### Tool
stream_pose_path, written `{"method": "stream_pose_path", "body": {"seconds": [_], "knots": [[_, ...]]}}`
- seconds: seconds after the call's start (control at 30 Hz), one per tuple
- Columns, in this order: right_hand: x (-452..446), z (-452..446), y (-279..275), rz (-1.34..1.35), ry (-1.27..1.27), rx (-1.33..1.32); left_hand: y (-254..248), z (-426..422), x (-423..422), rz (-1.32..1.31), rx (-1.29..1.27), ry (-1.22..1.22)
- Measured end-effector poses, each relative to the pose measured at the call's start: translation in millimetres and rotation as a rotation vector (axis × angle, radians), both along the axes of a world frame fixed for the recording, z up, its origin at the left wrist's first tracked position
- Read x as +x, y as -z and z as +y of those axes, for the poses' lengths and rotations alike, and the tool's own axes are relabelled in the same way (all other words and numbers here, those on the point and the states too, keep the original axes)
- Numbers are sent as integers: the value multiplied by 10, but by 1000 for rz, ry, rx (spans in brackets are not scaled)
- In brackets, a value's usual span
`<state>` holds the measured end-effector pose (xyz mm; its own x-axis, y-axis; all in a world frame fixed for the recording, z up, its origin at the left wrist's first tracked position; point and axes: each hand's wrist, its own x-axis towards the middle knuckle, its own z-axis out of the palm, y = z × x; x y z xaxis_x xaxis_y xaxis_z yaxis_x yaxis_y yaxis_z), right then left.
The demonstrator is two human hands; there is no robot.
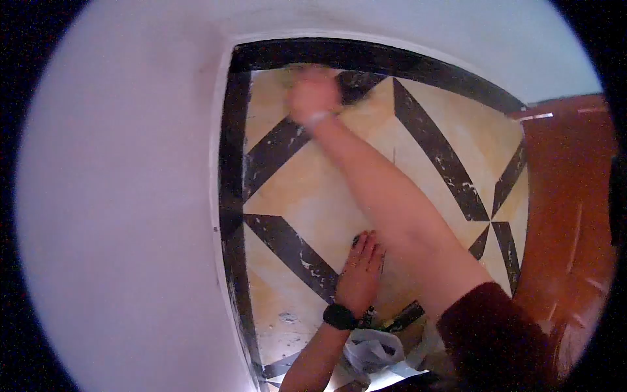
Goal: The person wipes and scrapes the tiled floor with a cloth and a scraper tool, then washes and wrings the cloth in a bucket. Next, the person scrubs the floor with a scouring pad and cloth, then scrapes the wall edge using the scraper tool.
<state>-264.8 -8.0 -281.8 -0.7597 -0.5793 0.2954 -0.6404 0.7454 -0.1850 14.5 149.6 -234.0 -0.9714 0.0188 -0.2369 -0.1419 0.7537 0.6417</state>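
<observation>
Pale walls (124,196) surround a cream-and-yellow floor (313,176) with dark bands. A reddish-brown panel (565,209) stands at the right. My right arm, in a dark red sleeve (493,333), stretches to the far left corner. A crumpled translucent bag (375,349) lies near my left wrist. My left hand (360,277) is flat on the floor, fingers extended, holding nothing. My right hand (315,95) is blurred; I cannot tell its grip. At its far edge shows a greenish patch (297,70), too blurred to identify.
</observation>
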Motion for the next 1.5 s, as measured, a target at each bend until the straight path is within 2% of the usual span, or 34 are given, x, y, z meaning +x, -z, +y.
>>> {"method": "stream_pose_path", "body": {"seconds": [0.03,0.1,0.13,0.2,0.27,0.33,0.43,0.5,0.57,0.6,0.67,0.73,0.77,0.87,1.0,1.03,1.07,1.1,1.13,1.17,1.2,1.27,1.37,1.4,1.43,1.5], "knots": [[47,-257,-251,-170,-144,92,-17,-11,40,-26,36,40],[228,-392,-327,-141,-250,-127,-98,-102,90,-59,119,61],[269,-294,-441,-207,-378,-25,-156,-152,102,-73,170,46],[297,49,-677,-324,-631,194,-239,-303,-8,24,34,159],[608,474,-163,12,-794,176,-239,-381,-55,55,33,194],[828,1019,-273,-122,-1054,-44,-274,-413,-101,85,63,147],[709,1190,-966,-296,-926,287,-213,-393,-84,175,160,75],[305,888,-1020,357,-895,12,-98,-368,-51,184,220,-8],[-157,434,-1079,578,-915,0,-50,-304,-89,161,204,-46],[-337,216,-1085,555,-875,236,-65,-305,-82,143,162,-47],[-585,3,-746,434,-877,67,-92,-284,-145,137,99,-29],[-694,310,-830,582,-971,344,-86,-282,-84,117,59,-25],[-760,615,-845,528,-961,291,35,-273,-51,16,170,-78],[-1152,1674,-652,337,-875,258,-132,-281,-105,104,91,-18],[-1333,2783,-1071,178,-787,672,-94,-257,-78,98,11,21],[-1404,3139,-1133,256,-821,706,-87,-244,-62,86,15,15],[-1552,3607,-1000,222,-691,617,-78,-235,-72,76,17,8],[-1627,4044,-993,164,-503,779,-75,-242,-70,65,16,1],[-1595,4401,-968,87,-98,690,-80,-254,-87,84,22,-2],[-1662,4755,-883,29,184,518,-97,-248,-101,98,25,-10],[-1405,4827,-1143,150,212,640,-126,-238,-78,105,31,-16],[-1451,5221,-690,236,313,87,-99,-267,-69,88,59,30],[-1292,4429,-904,-356,725,-845,-241,-352,-86,70,-63,187],[-1309,4194,-839,-413,818,-987,-269,-451,-92,53,-114,274],[-1355,3943,-736,-415,865,-1022,-216,-516,-85,13,-169,351],[-1497,3407,-463,-333,927,-834,-100,-495,-19,21,-157,313]]}}
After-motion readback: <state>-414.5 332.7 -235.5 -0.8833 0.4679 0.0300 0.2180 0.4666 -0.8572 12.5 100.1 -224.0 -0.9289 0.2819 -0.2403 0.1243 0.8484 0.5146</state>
